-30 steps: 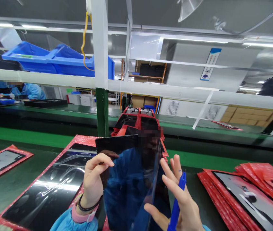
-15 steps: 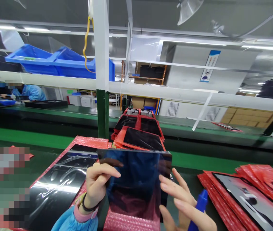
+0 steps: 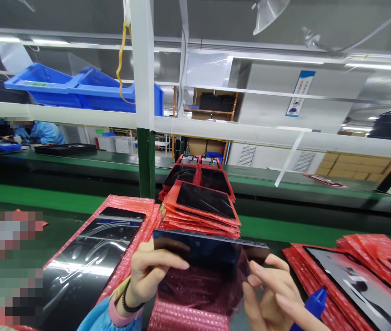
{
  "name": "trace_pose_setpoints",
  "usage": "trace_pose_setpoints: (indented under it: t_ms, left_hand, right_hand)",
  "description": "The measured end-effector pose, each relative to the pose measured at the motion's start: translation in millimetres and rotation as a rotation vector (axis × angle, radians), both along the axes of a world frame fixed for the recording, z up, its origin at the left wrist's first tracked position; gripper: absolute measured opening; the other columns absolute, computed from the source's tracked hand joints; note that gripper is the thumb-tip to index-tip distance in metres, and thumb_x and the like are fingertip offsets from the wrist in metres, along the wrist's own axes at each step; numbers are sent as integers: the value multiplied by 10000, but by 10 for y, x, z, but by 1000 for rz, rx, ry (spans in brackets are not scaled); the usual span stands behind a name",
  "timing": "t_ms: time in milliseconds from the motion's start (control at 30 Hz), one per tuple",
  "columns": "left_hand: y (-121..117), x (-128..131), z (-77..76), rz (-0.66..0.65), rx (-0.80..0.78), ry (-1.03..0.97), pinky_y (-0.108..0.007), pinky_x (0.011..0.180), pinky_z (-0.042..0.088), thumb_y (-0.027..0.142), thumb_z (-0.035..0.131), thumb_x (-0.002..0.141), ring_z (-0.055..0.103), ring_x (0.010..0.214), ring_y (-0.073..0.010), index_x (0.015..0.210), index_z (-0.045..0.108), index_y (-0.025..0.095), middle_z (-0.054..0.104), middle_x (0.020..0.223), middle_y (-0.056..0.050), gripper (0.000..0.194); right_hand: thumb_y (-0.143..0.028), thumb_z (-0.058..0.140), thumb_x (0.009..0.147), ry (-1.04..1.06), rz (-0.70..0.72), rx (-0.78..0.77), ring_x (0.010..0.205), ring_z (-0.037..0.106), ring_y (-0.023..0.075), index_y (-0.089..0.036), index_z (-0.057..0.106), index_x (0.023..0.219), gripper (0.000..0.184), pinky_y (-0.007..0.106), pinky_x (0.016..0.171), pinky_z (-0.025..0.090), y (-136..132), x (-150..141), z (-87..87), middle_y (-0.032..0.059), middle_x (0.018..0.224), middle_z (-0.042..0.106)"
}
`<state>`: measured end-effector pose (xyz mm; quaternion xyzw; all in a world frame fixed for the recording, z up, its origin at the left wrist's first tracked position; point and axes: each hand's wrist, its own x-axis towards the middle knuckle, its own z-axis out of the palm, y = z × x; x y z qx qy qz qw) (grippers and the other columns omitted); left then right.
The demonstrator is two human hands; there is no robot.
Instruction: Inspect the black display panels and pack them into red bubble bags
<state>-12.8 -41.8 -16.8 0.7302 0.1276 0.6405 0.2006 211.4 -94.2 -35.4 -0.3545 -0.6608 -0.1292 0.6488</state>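
One thin, flat dark panel [image 3: 205, 257] is up in the air, on the near side of the red pile [image 3: 202, 225]. Its shiny side leans toward the person, and its far edge points at the pile. That edge runs left to right, dipping a little to the right. The panel is so tipped that I can't tell its true long way. The low part looks pink, maybe a shine or a see-through film; I can't tell.

The left hand [image 3: 149, 271] pinches the panel's left side, thumb and finger close together. The right hand [image 3: 271, 289] curls at its right side and has one blue pen [image 3: 316, 303] tucked in it; how firmly it grips the panel is hard to see. Under the panel is pink bubble wrap [image 3: 188, 319], bumpy and soft.

The red pile is made of many flat bubble bags, too squashed to count, with one smooth black screen [image 3: 205, 200] on top. Left of the pile, one big glossy screen [image 3: 88, 262] lies slantwise on red wrap. Right of the pile are more red bags and one gray panel [image 3: 347, 280] with a black rim. All these sit on the dark green bench [image 3: 66, 214]. Up and left past the pile are two blue plastic bins [image 3: 78, 92].
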Motion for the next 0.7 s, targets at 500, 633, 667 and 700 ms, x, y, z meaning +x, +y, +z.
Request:
trace_pose_setpoints:
  t_ms: [500, 633, 667, 700]
  left_hand:
    - [-354, 428, -240, -67, -374, -360, -141, 588, 431, 219, 607, 913, 474, 550, -47, 1477, 176, 521, 629, 712, 85, 771]
    - [-400, 473, -225, -61, -407, -348, -159, 622, 443, 233, 575, 933, 483, 571, -57, 1505, 39, 475, 623, 723, 76, 820]
    - [-407, 480, -225, -50, -424, -345, -163, 626, 445, 239, 584, 927, 486, 576, -61, 1509, 9, 459, 620, 721, 75, 847]
    - [-415, 487, -225, -41, -445, -342, -167, 634, 449, 243, 594, 921, 491, 582, -65, 1512, -10, 442, 625, 725, 72, 868]
  right_hand:
    - [-76, 735, 629, 450, -43, 309, 639, 506, 200, -265, 537, 882, 373, 451, 849, 477, 170, -9, 271, -101, 536, 624]
    - [-63, 758, 641, 530, 81, 280, 659, 514, 193, -241, 542, 941, 410, 460, 904, 434, 260, 17, 243, -84, 576, 634]
    - [-66, 758, 657, 544, 111, 267, 677, 524, 193, -234, 546, 952, 400, 460, 915, 424, 281, 26, 237, -77, 582, 633]
    - [-69, 757, 671, 560, 138, 255, 694, 530, 192, -228, 551, 957, 386, 460, 925, 414, 300, 36, 233, -71, 589, 631]
